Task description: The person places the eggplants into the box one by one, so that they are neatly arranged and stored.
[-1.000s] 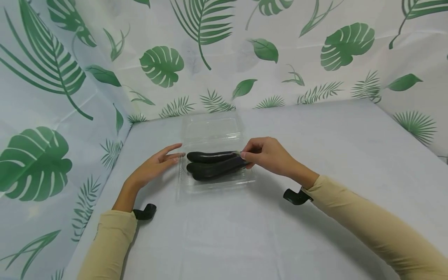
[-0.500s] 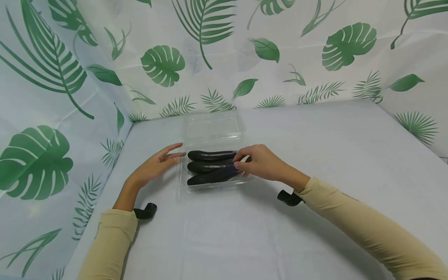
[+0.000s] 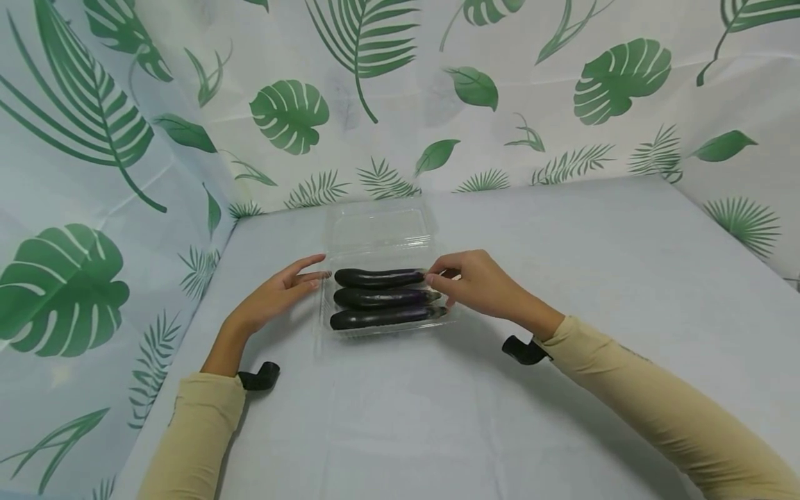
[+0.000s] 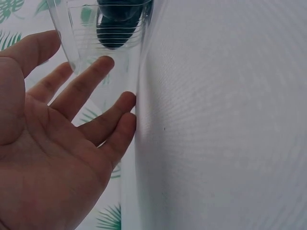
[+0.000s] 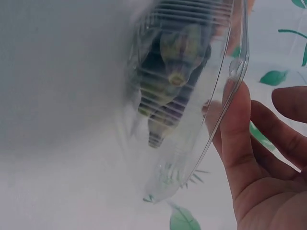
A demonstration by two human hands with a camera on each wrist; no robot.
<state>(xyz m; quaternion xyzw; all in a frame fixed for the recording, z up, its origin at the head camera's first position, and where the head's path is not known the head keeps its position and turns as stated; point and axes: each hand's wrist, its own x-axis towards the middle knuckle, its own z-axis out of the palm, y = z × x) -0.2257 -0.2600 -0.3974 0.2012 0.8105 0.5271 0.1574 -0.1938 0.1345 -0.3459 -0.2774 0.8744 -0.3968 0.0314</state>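
In the head view, three dark purple eggplants [image 3: 384,298] lie side by side, roughly parallel, in a clear plastic clamshell box [image 3: 390,334]. Its lid [image 3: 381,228] is folded back towards the wall. My left hand [image 3: 271,302] is at the box's left end, fingers extended and fingertips at the rim. From the left wrist, the spread fingers [image 4: 79,91] appear beside the clear wall. My right hand [image 3: 478,281] is over the right end, beside the stem end of the farthest eggplant. In the right wrist view, one finger [image 5: 236,124] meets the box's rim; the stem ends [image 5: 180,55] show through the plastic.
A white cloth [image 3: 412,417] covers the table. Behind and to the left hangs a white sheet with green leaf prints [image 3: 290,118]. Each wrist wears a black camera mount [image 3: 259,377] below a beige sleeve.
My right hand has moved from the nearest eggplants towards the stem end of the farthest one, letting go. The nearest eggplant has settled into line with the others. My left hand has stayed in place.
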